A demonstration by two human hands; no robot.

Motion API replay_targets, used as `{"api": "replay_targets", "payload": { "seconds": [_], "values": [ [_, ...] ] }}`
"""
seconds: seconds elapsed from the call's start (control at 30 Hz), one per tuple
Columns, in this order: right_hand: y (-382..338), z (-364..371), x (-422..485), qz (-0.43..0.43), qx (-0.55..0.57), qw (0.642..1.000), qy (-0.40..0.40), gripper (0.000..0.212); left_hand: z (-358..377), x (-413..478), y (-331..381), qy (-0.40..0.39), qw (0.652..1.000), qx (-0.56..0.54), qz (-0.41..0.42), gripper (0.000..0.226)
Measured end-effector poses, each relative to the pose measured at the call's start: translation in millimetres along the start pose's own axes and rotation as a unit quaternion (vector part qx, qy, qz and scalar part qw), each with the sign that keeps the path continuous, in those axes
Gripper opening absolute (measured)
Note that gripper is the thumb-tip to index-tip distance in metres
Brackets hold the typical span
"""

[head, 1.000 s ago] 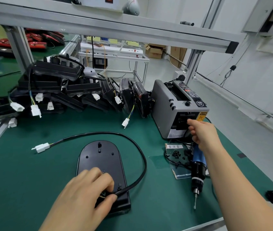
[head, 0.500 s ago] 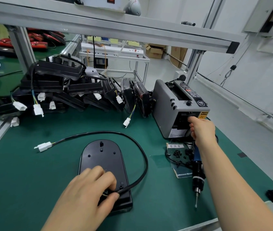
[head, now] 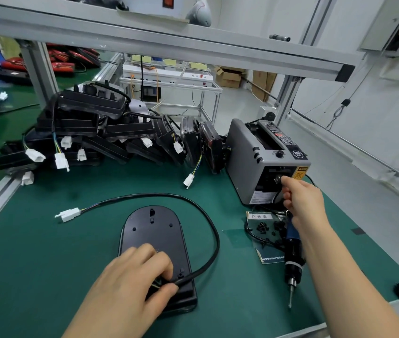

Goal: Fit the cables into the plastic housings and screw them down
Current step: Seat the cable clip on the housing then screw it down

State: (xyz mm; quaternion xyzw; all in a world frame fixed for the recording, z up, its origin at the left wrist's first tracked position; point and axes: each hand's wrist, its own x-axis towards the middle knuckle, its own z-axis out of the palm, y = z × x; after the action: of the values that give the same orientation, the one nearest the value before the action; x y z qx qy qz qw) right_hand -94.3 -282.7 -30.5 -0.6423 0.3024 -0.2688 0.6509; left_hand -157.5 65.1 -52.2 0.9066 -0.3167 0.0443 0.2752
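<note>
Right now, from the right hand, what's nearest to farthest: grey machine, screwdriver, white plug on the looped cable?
From the right hand:
1. Grey machine, at its fingertips.
2. Screwdriver, just under the wrist.
3. White plug, far left.

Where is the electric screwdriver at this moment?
In the head view, the electric screwdriver lies at the right of the green mat, beside the black screws, in front of the grey tape dispenser.
</note>
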Motion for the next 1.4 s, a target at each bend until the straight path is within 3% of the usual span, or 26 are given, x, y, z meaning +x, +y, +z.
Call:
{"api": "replay_targets", "payload": {
  "seconds": [0.1, 0.23, 0.33, 0.43, 0.53, 0.6, 0.8, 1.03, 1.4],
  "values": [
    [-2.9, -1.7, -21.1, -0.006, -0.009, 0.996, -0.093, 0.012, -5.5, -1.3, -3.2, -0.005, 0.999, -0.038, -0.037, 0.048],
    [-6.0, 15.3, -56.7, -0.005, 0.001, 0.974, -0.225, 0.016, -16.4, -1.6, -7.0, 0.006, 0.989, -0.132, -0.065, 0.02],
    [-8.8, 38.1, -83.5, -0.004, -0.031, 0.955, -0.294, 0.012, -16.6, -1.8, -17.4, 0.097, 0.975, -0.164, -0.113, 0.002],
    [-11.7, 62.0, -108.5, -0.026, -0.086, 0.927, -0.365, 0.013, -13.3, -0.2, -37.3, 0.177, 0.956, -0.151, -0.176, 0.015],
    [-10.1, 86.1, -131.5, -0.044, -0.135, 0.892, -0.428, 0.006, -10.4, -0.4, -52.7, 0.169, 0.955, -0.141, -0.201, 0.019],
    [-6.4, 99.7, -141.6, -0.057, -0.151, 0.872, -0.461, 0.015, -5.8, -1.1, -56.7, 0.141, 0.962, -0.126, -0.197, 0.02],
    [-3.5, 125.2, -159.2, -0.064, -0.237, 0.819, -0.518, 0.018, 2.3, -7.5, -63.2, 0.106, 0.961, -0.183, -0.178, 0.051],
    [-1.2, 135.2, -166.2, -0.095, -0.331, 0.767, -0.541, 0.016, 6.7, -10.7, -67.7, 0.103, 0.957, -0.21, -0.173, 0.051],
    [14.4, 139.5, -170.4, -0.165, -0.382, 0.781, -0.466, 0.023, 7.6, -12.2, -69.6, 0.098, 0.951, -0.232, -0.18, 0.048]
  ]
}}
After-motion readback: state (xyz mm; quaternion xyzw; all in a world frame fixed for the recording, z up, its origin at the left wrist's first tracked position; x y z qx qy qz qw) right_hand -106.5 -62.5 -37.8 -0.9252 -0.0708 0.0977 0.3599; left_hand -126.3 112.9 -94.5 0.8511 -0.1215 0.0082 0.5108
